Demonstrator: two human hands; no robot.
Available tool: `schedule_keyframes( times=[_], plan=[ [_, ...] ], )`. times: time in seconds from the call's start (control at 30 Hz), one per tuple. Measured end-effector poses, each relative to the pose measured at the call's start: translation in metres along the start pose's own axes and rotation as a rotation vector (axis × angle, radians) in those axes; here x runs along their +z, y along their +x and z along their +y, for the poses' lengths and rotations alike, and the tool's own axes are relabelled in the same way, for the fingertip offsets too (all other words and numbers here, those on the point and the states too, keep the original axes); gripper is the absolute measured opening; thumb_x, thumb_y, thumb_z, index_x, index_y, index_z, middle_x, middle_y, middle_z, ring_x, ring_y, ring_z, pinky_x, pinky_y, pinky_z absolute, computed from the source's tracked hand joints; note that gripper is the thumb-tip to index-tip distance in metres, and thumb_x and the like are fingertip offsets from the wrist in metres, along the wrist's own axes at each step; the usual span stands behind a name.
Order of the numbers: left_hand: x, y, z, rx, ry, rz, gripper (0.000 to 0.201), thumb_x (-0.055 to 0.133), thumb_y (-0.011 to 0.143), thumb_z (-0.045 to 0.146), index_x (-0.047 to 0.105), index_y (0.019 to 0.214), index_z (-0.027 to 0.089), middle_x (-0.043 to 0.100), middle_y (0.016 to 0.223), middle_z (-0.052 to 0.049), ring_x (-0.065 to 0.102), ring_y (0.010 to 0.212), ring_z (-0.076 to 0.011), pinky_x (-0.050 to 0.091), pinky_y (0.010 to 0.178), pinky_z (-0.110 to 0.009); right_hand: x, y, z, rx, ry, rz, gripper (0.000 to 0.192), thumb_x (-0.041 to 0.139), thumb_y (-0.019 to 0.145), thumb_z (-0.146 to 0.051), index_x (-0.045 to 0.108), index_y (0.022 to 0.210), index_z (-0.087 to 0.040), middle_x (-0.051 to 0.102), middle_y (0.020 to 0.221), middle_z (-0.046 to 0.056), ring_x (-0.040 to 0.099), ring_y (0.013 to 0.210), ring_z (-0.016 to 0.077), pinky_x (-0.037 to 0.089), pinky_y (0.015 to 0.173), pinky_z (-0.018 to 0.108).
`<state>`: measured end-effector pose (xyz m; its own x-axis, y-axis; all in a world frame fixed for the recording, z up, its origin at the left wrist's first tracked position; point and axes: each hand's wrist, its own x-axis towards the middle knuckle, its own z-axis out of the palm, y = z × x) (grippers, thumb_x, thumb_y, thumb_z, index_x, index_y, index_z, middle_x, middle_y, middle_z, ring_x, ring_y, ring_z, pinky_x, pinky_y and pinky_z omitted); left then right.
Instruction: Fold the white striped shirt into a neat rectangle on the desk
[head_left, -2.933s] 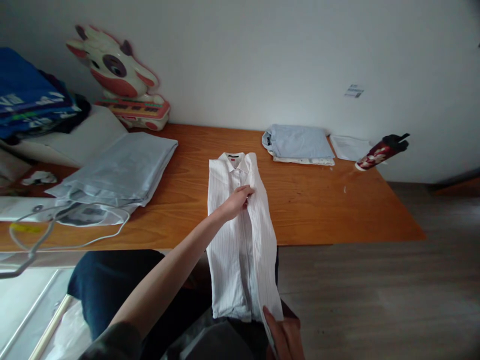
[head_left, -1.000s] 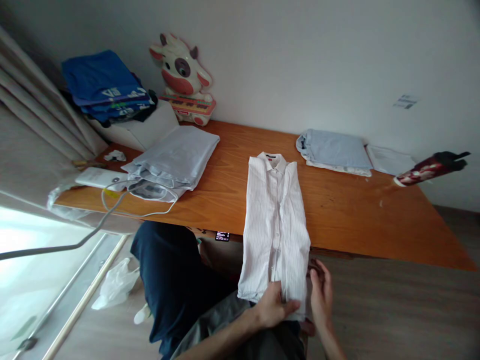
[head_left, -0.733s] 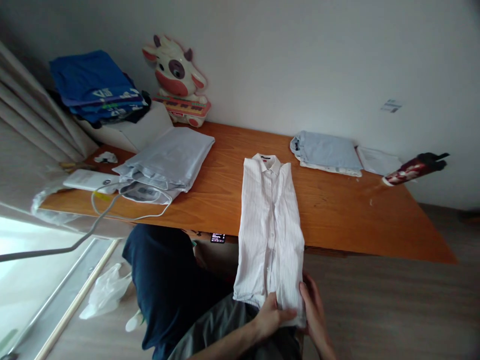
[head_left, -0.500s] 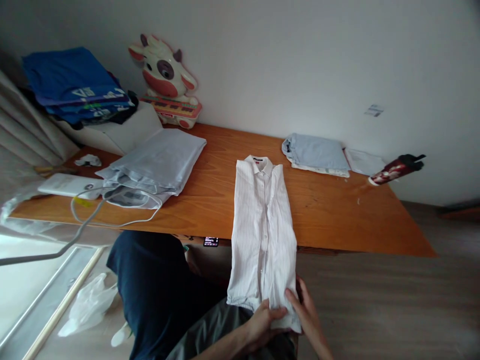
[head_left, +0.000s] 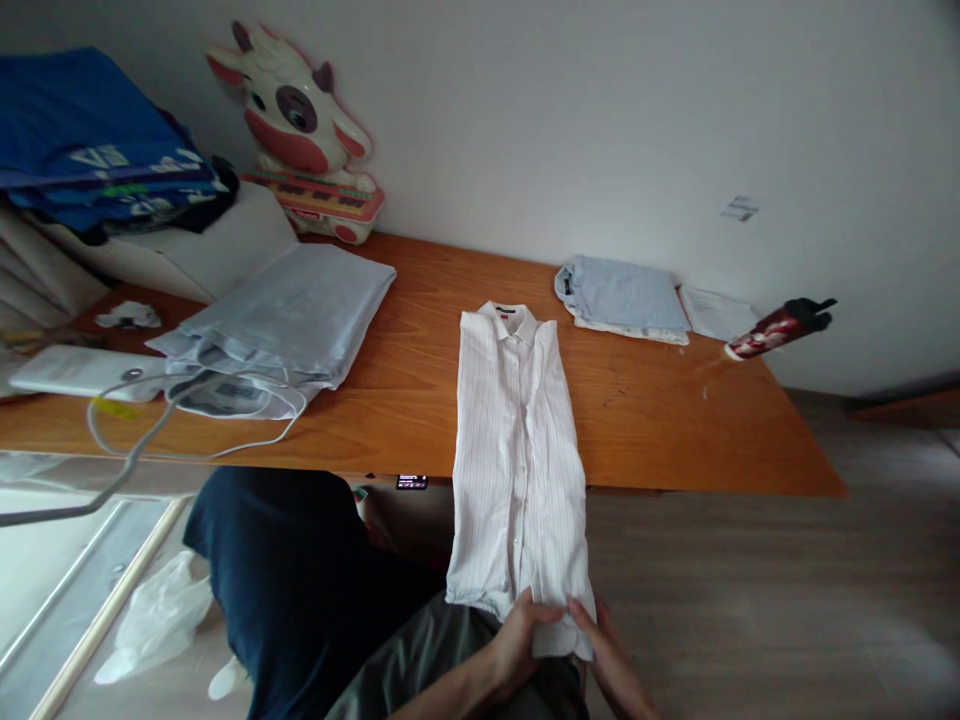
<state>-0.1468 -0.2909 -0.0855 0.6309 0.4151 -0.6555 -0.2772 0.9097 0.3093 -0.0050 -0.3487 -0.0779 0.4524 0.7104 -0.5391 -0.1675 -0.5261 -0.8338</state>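
A white pin-striped shirt, folded into a long narrow strip, lies collar-up on the orange wooden table and hangs over its front edge. My left hand pinches the bottom hem from the left. My right hand holds the same hem at its right corner. Both hands sit close together below the table edge, above my lap.
A folded light-blue cloth and a white cable lie at the left. A folded blue shirt, papers and a red bottle lie at the back right. A cow toy leans on the wall. Dark fabric hangs under the table.
My left hand came down from the shirt's chest to the hem, joining the right hand. The hands have stayed on the hem while the view shifted right and slightly down.
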Motion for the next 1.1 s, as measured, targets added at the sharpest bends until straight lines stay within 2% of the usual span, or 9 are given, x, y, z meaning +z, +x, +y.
schedule_keyframes(
  times=[0.13,0.23,0.4,0.63,0.73,0.83,0.93,1.03,1.1],
  plan=[
    [-0.007,0.007,0.001,-0.021,0.090,0.080,0.041,0.081,0.068,0.033,0.070,0.102,0.016,0.074,0.090,-0.006,0.068,0.087,-0.0252,0.051,0.085,-0.038,0.002,-0.009,0.007,0.142,0.110,-0.055,0.059,0.082,0.070,-0.073,0.082,0.101,-0.023,0.083,0.100,0.012,0.079,0.096,0.0390,0.061,0.092,0.056],
    [-0.016,0.001,0.008,0.071,0.326,0.061,0.045,0.084,0.073,0.049,0.072,0.101,0.015,0.073,0.093,-0.006,0.065,0.091,-0.0245,0.048,0.086,-0.036,-0.002,-0.006,0.005,0.106,0.034,-0.052,0.059,0.085,0.068,-0.071,0.083,0.101,-0.023,0.083,0.106,0.013,0.077,0.104,0.0423,0.060,0.095,0.057],
    [-0.041,-0.012,0.020,0.175,0.727,0.032,0.063,0.070,0.082,0.078,0.067,0.077,0.015,0.055,0.069,0.000,0.050,0.072,-0.0169,0.040,0.067,-0.030,-0.008,0.000,0.000,0.031,-0.084,-0.108,0.056,0.085,0.074,-0.061,0.081,0.114,-0.023,0.082,0.114,0.012,0.076,0.110,0.0413,0.057,0.102,0.056],
    [-0.056,-0.009,0.023,0.057,0.573,-0.100,0.074,0.067,0.078,0.086,0.070,0.098,0.015,0.068,0.090,-0.005,0.065,0.080,-0.0218,0.053,0.073,-0.034,-0.010,0.014,-0.024,-0.066,-0.222,-0.273,0.058,0.083,0.076,-0.059,0.079,0.121,-0.023,0.082,0.113,0.010,0.076,0.103,0.0372,0.061,0.091,0.049],
    [-0.061,-0.006,0.025,0.017,0.533,-0.098,0.074,0.069,0.076,0.086,0.070,0.101,0.016,0.071,0.094,-0.006,0.069,0.084,-0.0242,0.056,0.077,-0.037,-0.021,0.033,-0.057,-0.206,-0.524,-0.271,0.039,0.079,0.082,-0.059,0.081,0.093,-0.023,0.079,0.080,0.006,0.073,0.074,0.0289,0.058,0.070,0.037],
    [-0.066,-0.008,0.028,0.026,0.554,-0.055,0.071,0.068,0.076,0.086,0.068,0.094,0.017,0.067,0.086,-0.003,0.065,0.079,-0.0216,0.053,0.075,-0.035,-0.022,0.060,-0.109,-0.461,-0.763,-0.048,0.035,0.070,0.092,-0.057,0.077,0.080,-0.025,0.073,0.069,0.003,0.067,0.062,0.0231,0.052,0.063,0.032],
    [-0.064,-0.013,0.033,0.077,0.677,0.016,0.066,0.070,0.075,0.084,0.064,0.081,0.018,0.057,0.075,0.002,0.053,0.075,-0.0167,0.045,0.072,-0.030,0.008,0.093,-0.171,-0.731,-0.717,0.056,0.029,0.061,0.101,-0.050,0.077,0.104,-0.026,0.076,0.082,0.003,0.068,0.067,0.0202,0.052,0.066,0.030],
    [-0.058,-0.018,0.039,0.094,0.736,0.049,0.064,0.070,0.076,0.083,0.065,0.079,0.019,0.051,0.070,0.003,0.046,0.073,-0.0161,0.038,0.069,-0.029,0.056,0.132,-0.224,-0.913,-0.804,-0.044,0.039,0.057,0.105,-0.039,0.065,0.139,-0.023,0.073,0.085,0.002,0.067,0.072,0.0188,0.053,0.070,0.030],
    [-0.055,-0.020,0.041,0.099,0.750,0.048,0.062,0.069,0.078,0.081,0.065,0.076,0.019,0.050,0.069,0.002,0.044,0.072,-0.0164,0.035,0.067,-0.029,0.082,0.157,-0.248,-1.039,-0.960,-0.171,0.039,0.054,0.105,-0.029,0.063,0.143,-0.023,0.074,0.097,0.004,0.069,0.086,0.0206,0.055,0.079,0.033]
  ],
)
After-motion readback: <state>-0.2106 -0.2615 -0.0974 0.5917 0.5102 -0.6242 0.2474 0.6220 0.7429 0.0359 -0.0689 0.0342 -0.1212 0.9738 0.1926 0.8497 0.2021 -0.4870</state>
